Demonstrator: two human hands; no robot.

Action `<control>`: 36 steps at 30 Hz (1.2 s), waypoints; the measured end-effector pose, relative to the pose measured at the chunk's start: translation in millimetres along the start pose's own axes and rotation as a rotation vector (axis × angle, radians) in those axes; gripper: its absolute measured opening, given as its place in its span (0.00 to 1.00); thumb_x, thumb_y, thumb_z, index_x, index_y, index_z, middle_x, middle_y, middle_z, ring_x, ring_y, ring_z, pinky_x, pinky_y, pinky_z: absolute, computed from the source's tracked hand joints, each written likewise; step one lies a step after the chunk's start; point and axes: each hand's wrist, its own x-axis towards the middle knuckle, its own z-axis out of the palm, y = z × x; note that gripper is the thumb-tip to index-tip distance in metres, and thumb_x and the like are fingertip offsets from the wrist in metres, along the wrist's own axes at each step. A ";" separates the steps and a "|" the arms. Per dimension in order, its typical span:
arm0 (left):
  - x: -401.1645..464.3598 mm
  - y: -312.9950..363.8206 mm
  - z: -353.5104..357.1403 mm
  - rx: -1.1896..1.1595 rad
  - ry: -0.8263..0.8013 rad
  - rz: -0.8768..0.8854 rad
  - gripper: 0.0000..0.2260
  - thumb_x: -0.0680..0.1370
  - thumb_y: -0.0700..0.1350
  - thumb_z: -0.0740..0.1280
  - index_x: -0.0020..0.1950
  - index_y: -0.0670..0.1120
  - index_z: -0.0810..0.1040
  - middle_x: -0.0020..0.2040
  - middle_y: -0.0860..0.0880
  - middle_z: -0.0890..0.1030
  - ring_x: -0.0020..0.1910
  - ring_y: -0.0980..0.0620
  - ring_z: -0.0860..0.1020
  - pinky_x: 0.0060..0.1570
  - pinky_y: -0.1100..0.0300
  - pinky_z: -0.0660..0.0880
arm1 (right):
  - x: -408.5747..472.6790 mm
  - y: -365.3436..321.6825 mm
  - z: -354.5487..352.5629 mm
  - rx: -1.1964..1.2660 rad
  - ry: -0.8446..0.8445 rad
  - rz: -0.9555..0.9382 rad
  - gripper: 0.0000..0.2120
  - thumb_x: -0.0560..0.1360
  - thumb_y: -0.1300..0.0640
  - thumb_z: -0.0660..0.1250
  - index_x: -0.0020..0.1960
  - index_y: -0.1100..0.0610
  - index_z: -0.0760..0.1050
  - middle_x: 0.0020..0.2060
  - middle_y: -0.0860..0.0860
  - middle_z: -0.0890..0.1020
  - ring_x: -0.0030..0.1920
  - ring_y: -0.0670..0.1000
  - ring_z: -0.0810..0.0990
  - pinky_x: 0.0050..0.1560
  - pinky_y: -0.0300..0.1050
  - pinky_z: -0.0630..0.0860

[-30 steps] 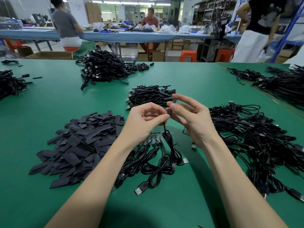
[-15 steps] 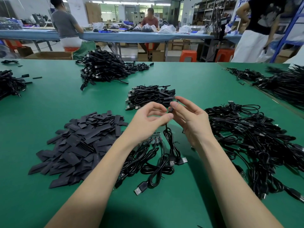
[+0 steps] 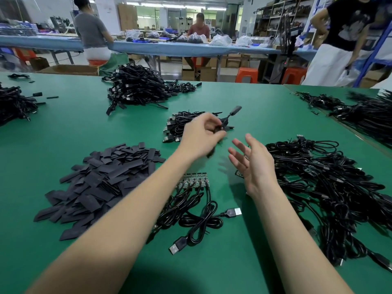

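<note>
My left hand (image 3: 201, 135) grips a bundled black cable (image 3: 224, 122), blurred by motion, whose sleeved end sticks up to the right, over the small stack of finished cables (image 3: 180, 124). Beside it, my right hand (image 3: 252, 164) hovers with fingers spread and holds nothing. A heap of flat black sleeves (image 3: 99, 183) lies at my left. A strip of small circuit boards (image 3: 194, 180) with attached USB cables (image 3: 201, 223) lies under my forearms.
A big tangle of black cables (image 3: 331, 187) lies on the green table (image 3: 212, 268) at my right. More cable heaps sit at the back (image 3: 135, 88), far left (image 3: 12, 105) and far right (image 3: 364, 115). People work at a blue bench (image 3: 161, 47) behind.
My hands have parted. The right hand let go of the cable and opened; the left hand swung forward with the cable towards the small stack, lifting it off the near pile.
</note>
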 end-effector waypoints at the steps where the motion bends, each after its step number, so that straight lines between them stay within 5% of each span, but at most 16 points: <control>1: 12.7 0.1 -4.6 0.137 0.009 0.077 0.07 0.74 0.43 0.75 0.50 0.48 0.81 0.42 0.54 0.82 0.39 0.56 0.79 0.48 0.68 0.75 | -0.7 1.2 0.3 -0.021 -0.008 0.006 0.17 0.82 0.53 0.67 0.69 0.56 0.71 0.50 0.53 0.87 0.41 0.50 0.85 0.39 0.41 0.83; 9: 91.2 -29.9 -35.0 0.777 -0.184 0.232 0.11 0.78 0.37 0.68 0.60 0.42 0.80 0.58 0.41 0.78 0.59 0.41 0.76 0.60 0.51 0.72 | 1.2 6.4 -1.0 -0.114 -0.078 0.046 0.06 0.81 0.54 0.67 0.57 0.53 0.76 0.44 0.50 0.88 0.35 0.47 0.83 0.35 0.39 0.81; 12: 94.8 -37.5 -30.8 0.915 -0.127 0.224 0.09 0.79 0.40 0.66 0.58 0.44 0.77 0.57 0.42 0.80 0.60 0.39 0.74 0.55 0.51 0.72 | 0.4 7.9 -1.4 -0.142 -0.097 0.053 0.05 0.81 0.54 0.68 0.56 0.53 0.77 0.44 0.50 0.88 0.34 0.46 0.83 0.34 0.38 0.80; 15: 92.9 -42.5 -23.1 1.018 -0.039 0.223 0.09 0.80 0.43 0.66 0.60 0.47 0.79 0.60 0.44 0.78 0.63 0.41 0.70 0.60 0.50 0.67 | -1.0 9.1 -2.6 -0.181 -0.121 0.051 0.06 0.81 0.54 0.68 0.56 0.54 0.77 0.44 0.50 0.88 0.35 0.47 0.82 0.34 0.38 0.80; 29: 68.9 -49.9 -29.5 0.873 0.090 0.219 0.10 0.78 0.46 0.66 0.58 0.45 0.75 0.55 0.44 0.77 0.59 0.42 0.71 0.55 0.50 0.69 | -4.6 13.9 2.3 -0.368 -0.212 0.059 0.06 0.81 0.56 0.68 0.55 0.56 0.80 0.40 0.49 0.87 0.33 0.47 0.81 0.34 0.37 0.79; 33: 49.5 -42.1 -24.2 0.684 0.081 0.220 0.11 0.77 0.46 0.67 0.57 0.44 0.73 0.52 0.45 0.78 0.55 0.43 0.73 0.53 0.49 0.73 | -3.7 15.0 1.8 -0.715 -0.252 -0.038 0.04 0.79 0.56 0.68 0.48 0.55 0.82 0.40 0.50 0.87 0.33 0.48 0.83 0.36 0.39 0.79; 36: 26.6 -32.9 -25.8 0.523 -0.059 0.098 0.07 0.77 0.49 0.68 0.51 0.48 0.75 0.46 0.50 0.80 0.50 0.48 0.77 0.53 0.53 0.75 | -1.8 14.1 6.0 -1.083 -0.328 -0.083 0.04 0.77 0.55 0.69 0.45 0.53 0.82 0.38 0.51 0.87 0.38 0.52 0.86 0.47 0.47 0.83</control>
